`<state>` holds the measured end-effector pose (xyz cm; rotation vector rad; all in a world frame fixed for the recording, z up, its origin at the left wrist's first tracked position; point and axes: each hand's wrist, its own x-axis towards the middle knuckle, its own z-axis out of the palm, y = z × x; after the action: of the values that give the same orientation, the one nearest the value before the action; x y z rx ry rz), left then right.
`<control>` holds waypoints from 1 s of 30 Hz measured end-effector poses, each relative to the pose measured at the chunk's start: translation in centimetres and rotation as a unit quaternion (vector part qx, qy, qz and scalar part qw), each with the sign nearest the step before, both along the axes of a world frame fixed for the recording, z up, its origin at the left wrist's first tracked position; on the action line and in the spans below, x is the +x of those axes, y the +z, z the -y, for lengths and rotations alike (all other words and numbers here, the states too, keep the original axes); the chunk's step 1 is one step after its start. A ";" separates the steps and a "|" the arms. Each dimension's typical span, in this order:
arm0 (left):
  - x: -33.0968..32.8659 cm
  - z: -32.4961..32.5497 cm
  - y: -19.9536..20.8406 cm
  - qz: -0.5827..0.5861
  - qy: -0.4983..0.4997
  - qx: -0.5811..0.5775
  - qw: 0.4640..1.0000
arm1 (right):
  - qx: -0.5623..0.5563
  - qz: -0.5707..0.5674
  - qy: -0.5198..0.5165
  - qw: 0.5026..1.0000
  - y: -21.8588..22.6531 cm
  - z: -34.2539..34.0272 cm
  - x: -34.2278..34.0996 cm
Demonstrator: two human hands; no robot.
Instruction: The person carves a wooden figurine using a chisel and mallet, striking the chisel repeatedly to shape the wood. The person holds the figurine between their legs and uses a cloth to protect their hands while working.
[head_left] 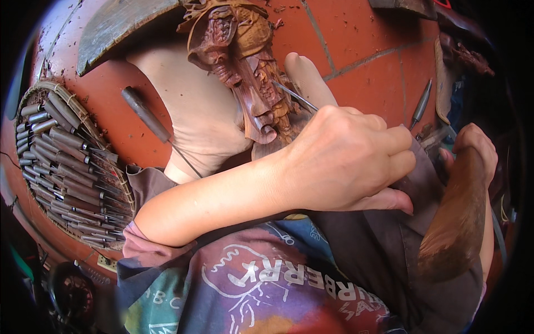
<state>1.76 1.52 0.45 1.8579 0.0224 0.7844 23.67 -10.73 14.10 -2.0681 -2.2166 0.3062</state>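
Reaching across from the left, my left hand is closed round a carving chisel. Its thin metal blade points up and left, with the tip against the carved wooden figure; the handle is hidden in my fist. The figure is reddish brown, with deep, detailed relief, and lies between my bare feet. Over at the right, my right hand grips a wooden mallet by its upper, narrower part. The mallet's thick end hangs down towards me, apart from the chisel.
A round woven basket at the left is packed with several wooden-handled carving tools. One loose chisel lies beside my foot; another dark-handled tool is at the right. A curved wooden board sits at the far left on the red tiles.
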 end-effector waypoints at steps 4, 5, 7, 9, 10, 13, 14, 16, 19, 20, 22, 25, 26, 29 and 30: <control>-0.1 0.0 -0.3 -0.023 0.029 -0.015 0.999 | -0.023 -0.057 -0.026 0.998 -0.7 0.4 0.5; -0.1 -0.1 -0.4 -0.027 0.032 -0.014 0.999 | -0.029 -0.052 -0.029 0.998 -0.7 0.4 0.7; -0.1 -0.4 -0.5 -0.026 0.033 -0.016 0.999 | -0.045 -0.035 -0.038 0.998 -0.1 0.5 0.7; 0.4 -0.9 -1.1 0.011 0.020 -0.017 1.000 | -0.037 -0.024 -0.037 0.998 -0.1 0.5 0.4; 0.5 -1.1 -1.3 0.029 0.015 -0.017 0.999 | -0.032 -0.019 -0.036 0.999 -0.1 0.6 0.2; 0.8 -1.0 -1.0 0.076 -0.069 0.061 0.993 | -0.006 -0.031 -0.052 0.998 -0.5 0.9 0.1; 0.6 -0.3 -0.6 0.062 -0.054 0.053 0.995 | -0.022 -0.007 -0.045 0.999 -0.4 1.1 0.2; 0.0 0.4 -0.1 0.027 -0.024 0.023 0.999 | -0.046 0.019 -0.038 0.998 0.0 1.2 0.2; -0.1 0.6 -0.2 -0.017 0.029 0.008 0.999 | -0.038 -0.033 -0.051 0.997 -0.7 1.2 0.3; -0.1 0.4 -0.3 -0.023 0.046 0.003 0.999 | -0.045 -0.028 -0.047 0.997 -0.3 1.0 0.1; 0.1 0.0 -0.7 -0.025 0.032 -0.020 0.999 | -0.053 -0.027 -0.037 0.998 -0.1 0.8 0.1; 0.5 -0.6 -1.1 0.004 -0.010 -0.026 1.000 | -0.039 -0.031 -0.045 0.998 -0.3 0.7 -0.4; 0.7 -0.8 -1.2 0.039 -0.026 -0.011 0.999 | -0.035 -0.034 -0.049 0.998 -0.4 0.7 -0.4; 0.5 -0.3 -0.5 0.052 -0.023 0.005 0.998 | -0.028 -0.038 -0.059 0.997 -0.4 1.0 -0.7; 0.3 0.0 -0.3 0.041 -0.013 0.004 0.999 | -0.031 -0.036 -0.060 0.997 -0.5 1.0 -0.7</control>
<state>2.10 1.49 0.10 1.8283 -0.0569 0.8428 23.02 -11.77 13.65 -2.1734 -2.0584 0.4373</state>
